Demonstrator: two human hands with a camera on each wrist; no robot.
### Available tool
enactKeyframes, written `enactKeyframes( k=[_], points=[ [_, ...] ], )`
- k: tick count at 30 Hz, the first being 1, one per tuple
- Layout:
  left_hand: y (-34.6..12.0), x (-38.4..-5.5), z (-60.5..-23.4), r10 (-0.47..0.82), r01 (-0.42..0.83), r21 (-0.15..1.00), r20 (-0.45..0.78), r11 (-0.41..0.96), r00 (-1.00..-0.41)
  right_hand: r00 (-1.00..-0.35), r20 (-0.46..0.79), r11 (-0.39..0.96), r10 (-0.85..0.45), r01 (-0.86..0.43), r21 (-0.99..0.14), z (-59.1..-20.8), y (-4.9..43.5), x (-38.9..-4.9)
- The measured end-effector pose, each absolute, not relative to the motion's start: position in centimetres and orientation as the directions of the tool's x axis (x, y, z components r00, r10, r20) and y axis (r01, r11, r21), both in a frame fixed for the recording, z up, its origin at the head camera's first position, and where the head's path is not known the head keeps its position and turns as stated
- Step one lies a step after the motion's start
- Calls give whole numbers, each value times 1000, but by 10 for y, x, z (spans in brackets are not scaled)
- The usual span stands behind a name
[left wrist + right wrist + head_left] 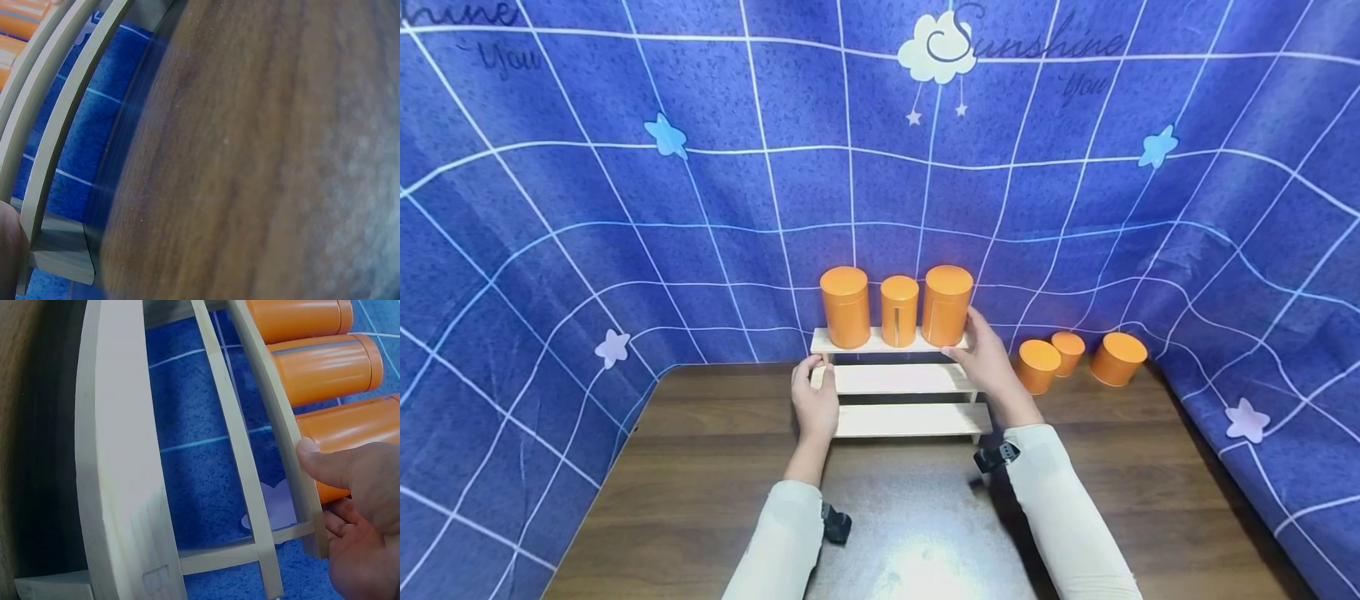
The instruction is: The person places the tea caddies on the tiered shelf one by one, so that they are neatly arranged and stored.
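A pale wooden three-tier display shelf [902, 379] stands on the table. Three orange canisters line its top tier: a left one [847, 308], a slimmer middle one [898, 312] and a right one [947, 307]. My left hand [816, 402] grips the shelf's left side, thumb toward the front; in the left wrist view only a bit of that hand shows by the tiers. On the right, my other hand [992, 362] holds the top tier's end. Its thumb [322, 464] lies on the front edge by the right canister, with fingers curled behind, partly hidden.
Right of the shelf, three shorter orange canisters stand on the brown wooden table [715, 483]: a front one [1037, 368], a small one [1067, 357] and a wide one [1117, 360]. Blue gridded cloth [715, 208] hangs behind and along both sides.
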State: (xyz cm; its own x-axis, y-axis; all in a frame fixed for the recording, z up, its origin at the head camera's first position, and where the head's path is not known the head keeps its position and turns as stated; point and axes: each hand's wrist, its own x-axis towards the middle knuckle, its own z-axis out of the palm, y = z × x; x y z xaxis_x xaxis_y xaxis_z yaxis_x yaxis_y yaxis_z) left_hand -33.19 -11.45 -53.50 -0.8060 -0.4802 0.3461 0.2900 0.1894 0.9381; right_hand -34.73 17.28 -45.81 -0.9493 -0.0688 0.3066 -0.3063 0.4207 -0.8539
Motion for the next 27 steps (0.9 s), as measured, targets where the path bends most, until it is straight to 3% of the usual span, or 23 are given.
enactKeyframes(
  k=[16,27],
  points=[
    [-114,-331,-537,-477,291,936,351,198,-805,-947,319,477,-37,-297,-827,-459,174,-347],
    [-112,-332,-535,-492,318,927,374,197,-786,-946,325,445,-16,-298,-845,-461,175,-349]
  ],
)
